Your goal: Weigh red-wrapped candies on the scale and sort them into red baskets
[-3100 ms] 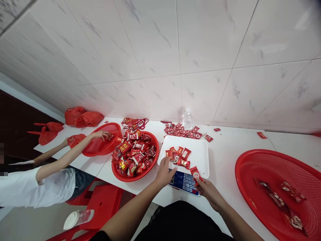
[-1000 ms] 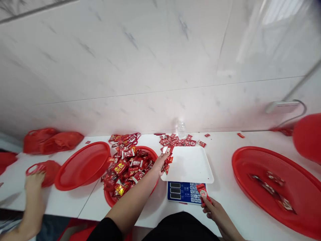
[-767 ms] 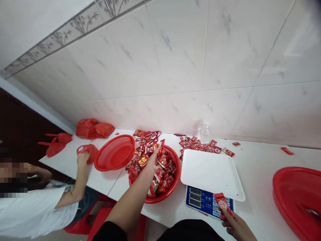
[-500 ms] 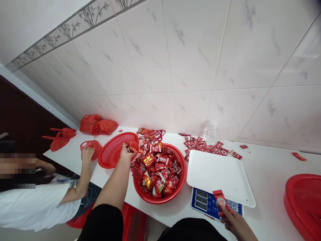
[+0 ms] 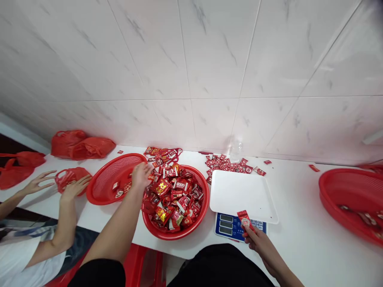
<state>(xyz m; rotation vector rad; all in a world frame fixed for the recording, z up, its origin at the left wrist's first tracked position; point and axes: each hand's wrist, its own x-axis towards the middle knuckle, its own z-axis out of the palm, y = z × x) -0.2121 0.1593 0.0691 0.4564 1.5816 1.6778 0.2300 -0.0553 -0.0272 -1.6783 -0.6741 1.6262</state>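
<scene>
My left hand (image 5: 141, 175) is over the gap between a red oval basket (image 5: 103, 171) and a round red basket (image 5: 179, 236). Its fingers stretch toward the wrapped sweets (image 5: 176, 195) heaped in the round one, and I see nothing held in them. A few small red packets (image 5: 121, 190) lie in the oval basket, partly behind my forearm. In my right hand (image 5: 256, 238) is a small red packet (image 5: 244, 219), pinched between thumb and fingers. It is held above the keypad of a blue weighing scale (image 5: 231, 226), whose white tray (image 5: 242, 195) carries only specks.
Loose red packets (image 5: 226, 164) lie along the wall, with more sweets (image 5: 163, 154) behind the round basket. Red plastic bags (image 5: 89, 147) sit at the left. A co-worker's hands (image 5: 72, 189) are at another red bag (image 5: 67, 178). A large red basin (image 5: 335, 183) stands right.
My left hand has let sweets drop into the oval basket and moved toward the round one. The view has swung right. The co-worker's second hand now shows. My right hand still holds its packet.
</scene>
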